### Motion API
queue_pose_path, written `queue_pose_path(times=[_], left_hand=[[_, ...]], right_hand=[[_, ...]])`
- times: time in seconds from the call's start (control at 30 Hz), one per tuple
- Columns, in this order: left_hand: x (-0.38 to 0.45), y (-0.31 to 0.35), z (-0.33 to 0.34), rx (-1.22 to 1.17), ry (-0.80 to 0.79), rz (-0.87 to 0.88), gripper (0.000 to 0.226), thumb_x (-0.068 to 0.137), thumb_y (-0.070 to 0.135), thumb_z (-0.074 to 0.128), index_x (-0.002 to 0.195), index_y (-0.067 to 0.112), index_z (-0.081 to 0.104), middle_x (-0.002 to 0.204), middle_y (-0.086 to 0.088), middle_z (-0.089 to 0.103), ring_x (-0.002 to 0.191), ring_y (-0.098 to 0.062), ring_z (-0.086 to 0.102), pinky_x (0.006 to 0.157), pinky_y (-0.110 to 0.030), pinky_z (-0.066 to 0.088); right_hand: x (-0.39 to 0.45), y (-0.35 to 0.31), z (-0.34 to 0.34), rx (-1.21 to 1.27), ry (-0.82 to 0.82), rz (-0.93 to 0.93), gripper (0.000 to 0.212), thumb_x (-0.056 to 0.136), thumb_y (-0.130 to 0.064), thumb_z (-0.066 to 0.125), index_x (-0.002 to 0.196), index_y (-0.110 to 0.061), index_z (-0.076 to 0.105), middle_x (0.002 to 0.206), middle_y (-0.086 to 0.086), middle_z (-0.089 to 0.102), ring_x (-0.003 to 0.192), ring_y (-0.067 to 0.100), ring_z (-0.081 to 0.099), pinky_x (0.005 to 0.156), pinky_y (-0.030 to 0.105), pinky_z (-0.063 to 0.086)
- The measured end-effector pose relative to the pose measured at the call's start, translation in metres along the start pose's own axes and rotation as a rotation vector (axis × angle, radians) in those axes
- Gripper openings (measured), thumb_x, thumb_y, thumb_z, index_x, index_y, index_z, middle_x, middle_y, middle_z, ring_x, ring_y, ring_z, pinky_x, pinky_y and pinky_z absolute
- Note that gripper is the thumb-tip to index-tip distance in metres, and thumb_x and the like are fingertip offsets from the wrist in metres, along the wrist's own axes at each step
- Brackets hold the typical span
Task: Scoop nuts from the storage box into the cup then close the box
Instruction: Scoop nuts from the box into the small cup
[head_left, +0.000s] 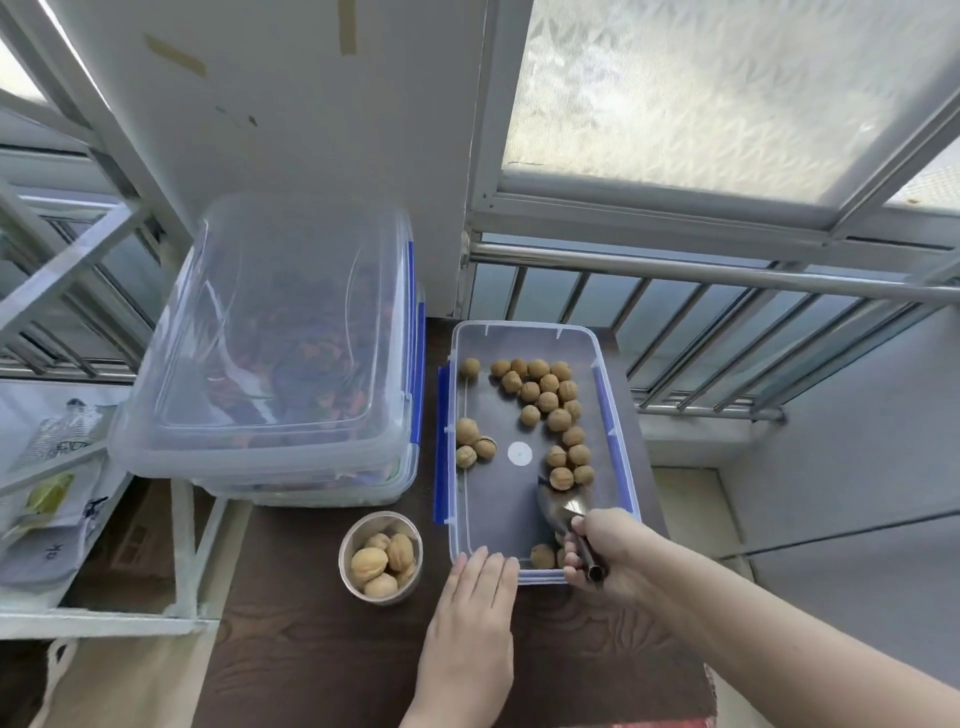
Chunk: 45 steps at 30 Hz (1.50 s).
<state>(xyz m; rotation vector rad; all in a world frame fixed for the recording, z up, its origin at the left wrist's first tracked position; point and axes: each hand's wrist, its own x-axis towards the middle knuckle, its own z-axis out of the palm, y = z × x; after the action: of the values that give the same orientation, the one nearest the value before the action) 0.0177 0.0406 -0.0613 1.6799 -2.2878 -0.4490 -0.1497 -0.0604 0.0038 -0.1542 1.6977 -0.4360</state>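
An open clear storage box with blue latches lies on the dark table, with several walnuts spread over its floor. My right hand grips the handle of a metal scoop whose bowl rests inside the box near its right front, just short of a walnut. My left hand lies flat with its fingertips against the box's front wall, holding nothing. A small clear cup with several walnuts in it stands left of the box front.
A stack of closed clear boxes with dark contents stands at the table's back left, touching the wall. A metal shelf with packets is further left. A window railing runs behind and to the right.
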Motion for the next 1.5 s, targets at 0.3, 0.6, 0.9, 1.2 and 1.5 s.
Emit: queue_pose_path(times=[0.3,0.6,0.9,1.2,1.5], left_hand=[[-0.01,0.006,0.014,-0.075,0.127,-0.036,0.057,0.063,0.0,0.044,0.109,0.01,0.076,0.109,-0.004,0.072,0.11,-0.024,0.069,0.113,-0.037,0.029],[-0.018,-0.002,0.024,-0.085,0.171,0.036,0.05,0.058,0.013,0.053,0.1,0.016,0.079,0.106,-0.001,0.074,0.115,-0.018,0.063,0.113,-0.035,0.031],[-0.024,-0.005,0.03,0.112,0.302,0.089,0.04,0.097,0.01,0.023,0.112,0.02,0.058,0.102,0.003,0.076,0.117,-0.013,0.062,0.113,-0.035,0.027],[-0.026,-0.006,0.027,0.115,0.212,0.094,0.052,0.089,0.009,0.029,0.098,0.016,0.08,0.111,-0.003,0.076,0.113,-0.019,0.069,0.116,-0.034,0.024],[-0.036,-0.025,-0.059,-0.211,0.644,-0.112,0.068,0.067,0.02,0.07,0.132,0.011,0.053,0.135,-0.015,0.056,0.121,-0.029,0.059,0.101,-0.043,0.047]], right_hand=[[0.053,-0.038,0.008,-0.193,0.153,-0.136,0.024,0.095,-0.013,0.035,0.077,-0.006,0.048,0.064,0.012,0.049,0.047,0.021,0.04,0.037,0.019,0.034],[0.078,-0.089,0.017,-0.282,0.23,-0.277,0.017,0.097,-0.016,0.043,0.08,-0.011,0.044,0.062,0.011,0.046,0.044,0.017,0.036,0.039,0.018,0.029],[0.109,-0.07,0.047,-0.181,0.091,-0.367,0.021,0.103,-0.012,0.039,0.092,-0.003,0.055,0.068,0.009,0.056,0.049,0.016,0.047,0.046,0.024,0.039],[0.126,-0.04,0.043,0.071,0.032,-0.414,0.024,0.105,-0.016,0.038,0.093,-0.008,0.057,0.078,0.008,0.058,0.065,0.014,0.055,0.057,0.026,0.045],[0.075,-0.014,0.011,-0.113,0.036,-0.619,0.022,0.104,-0.016,0.041,0.105,-0.012,0.063,0.088,0.008,0.064,0.079,0.019,0.061,0.072,0.034,0.048]])
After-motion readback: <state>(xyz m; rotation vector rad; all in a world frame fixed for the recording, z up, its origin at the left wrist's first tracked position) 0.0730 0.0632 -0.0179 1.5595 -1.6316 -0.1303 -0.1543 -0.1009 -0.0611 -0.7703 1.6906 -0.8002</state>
